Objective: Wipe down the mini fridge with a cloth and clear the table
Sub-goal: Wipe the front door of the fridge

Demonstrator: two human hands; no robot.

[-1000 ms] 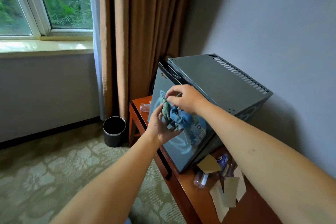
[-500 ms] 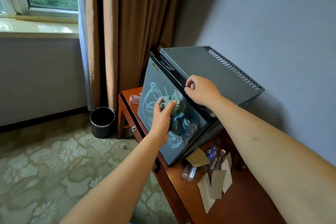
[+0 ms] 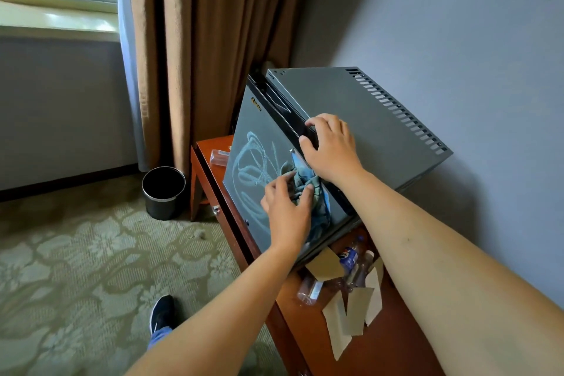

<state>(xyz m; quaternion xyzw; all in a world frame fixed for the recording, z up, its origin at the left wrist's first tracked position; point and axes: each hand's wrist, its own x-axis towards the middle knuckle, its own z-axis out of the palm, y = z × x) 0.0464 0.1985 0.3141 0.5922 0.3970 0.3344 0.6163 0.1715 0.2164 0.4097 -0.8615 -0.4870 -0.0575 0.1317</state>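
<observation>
The left hand's (image 3: 287, 210) fingers (image 3: 306, 192) curl into a crumpled blue-green cloth (image 3: 302, 181), pressing it against the dark grey mini fridge's (image 3: 351, 119) chalk-smeared door. The right hand's (image 3: 331, 148) fingers (image 3: 311, 123) hook over the door's top edge. The fridge stands on a reddish-brown wooden surface (image 3: 378, 345) among clear plastic bottles (image 3: 351, 259) and tan paper scraps (image 3: 351, 311).

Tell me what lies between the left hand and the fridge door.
The cloth, bunched under the left hand, lies against the fridge door, seen in the head view.

Hotel rm — mini fridge (image 3: 351, 119) on desk (image 3: 393, 345), patterned carpet (image 3: 76, 268), curtains (image 3: 207, 40).
</observation>
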